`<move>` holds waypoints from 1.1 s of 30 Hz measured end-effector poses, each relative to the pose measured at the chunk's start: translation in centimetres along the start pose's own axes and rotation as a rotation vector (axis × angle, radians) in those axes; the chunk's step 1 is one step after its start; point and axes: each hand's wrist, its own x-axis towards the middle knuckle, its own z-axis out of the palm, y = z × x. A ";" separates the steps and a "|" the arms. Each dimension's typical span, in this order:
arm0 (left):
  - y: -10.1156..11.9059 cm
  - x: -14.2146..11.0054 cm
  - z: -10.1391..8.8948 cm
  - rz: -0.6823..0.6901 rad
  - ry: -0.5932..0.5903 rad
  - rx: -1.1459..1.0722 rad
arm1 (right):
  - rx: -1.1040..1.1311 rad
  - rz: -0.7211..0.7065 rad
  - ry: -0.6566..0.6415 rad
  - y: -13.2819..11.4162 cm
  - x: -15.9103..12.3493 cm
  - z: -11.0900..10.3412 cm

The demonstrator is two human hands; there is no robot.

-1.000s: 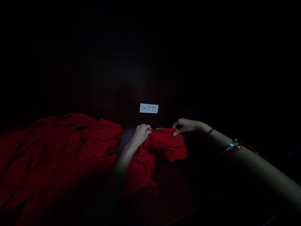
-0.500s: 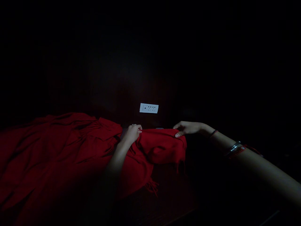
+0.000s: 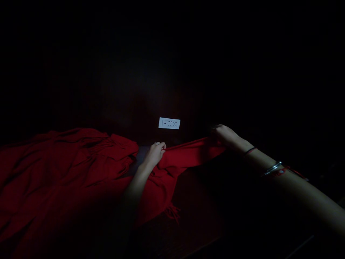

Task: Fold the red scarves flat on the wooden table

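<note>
A large red fringed cloth (image 3: 67, 172), like a shawl or scarf, lies rumpled across the left and middle of the dark surface. My left hand (image 3: 156, 154) is closed, pinching its upper edge near the middle. Further right, my right hand (image 3: 226, 136) grips the end of the same cloth, its fingertips lost in shadow. Between both hands the fabric is drawn out taut and slants up to the right. Beside my left wrist shows a grey-blue patch (image 3: 140, 154) that I cannot identify. Loose tassels (image 3: 172, 212) hang from the cloth's near corner.
A white socket panel (image 3: 169, 123) is on the dark wall behind the hands. The dark reddish-brown surface (image 3: 194, 219) under the cloth has a front edge at lower right. Deep shadow hides most of the surroundings.
My right hand has moved right and up, pulling the cloth's end into a tight strip. My left hand keeps its hold, shifted slightly right. More of the grey-blue patch shows.
</note>
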 end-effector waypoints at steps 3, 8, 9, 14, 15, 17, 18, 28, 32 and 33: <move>0.0 -0.1 0.2 -0.021 -0.044 0.025 | -0.021 0.041 0.040 -0.8 -0.7 0.7; -0.6 -0.6 0.2 -0.133 -0.109 0.144 | 0.143 -0.049 -0.005 -0.9 -0.6 1.6; -0.8 -0.7 0.2 -0.158 -0.121 0.166 | 0.188 -0.099 -0.039 -0.7 -0.4 1.7; -1.6 -1.1 0.1 -0.211 -0.150 0.222 | 0.258 -0.138 -0.039 -0.4 -0.1 1.9; -1.7 -1.0 0.1 -0.216 -0.161 0.220 | 0.265 -0.124 -0.015 -0.5 -0.1 1.8; -1.5 -0.9 0.5 -0.221 -0.201 0.182 | 0.283 -0.104 0.036 -0.8 -0.1 1.4; -1.2 -0.8 0.7 -0.208 -0.220 0.144 | 0.297 -0.095 0.056 -1.0 -0.1 1.2; 4.0 -0.2 2.7 0.077 -0.077 -0.098 | 0.509 0.048 0.038 -0.7 0.0 -1.7; 3.8 0.1 1.4 0.013 -0.008 -0.122 | 0.500 0.069 -0.092 0.3 -0.2 -2.0; 3.8 0.2 1.3 0.004 -0.002 -0.132 | 0.517 0.074 -0.123 0.6 -0.3 -2.1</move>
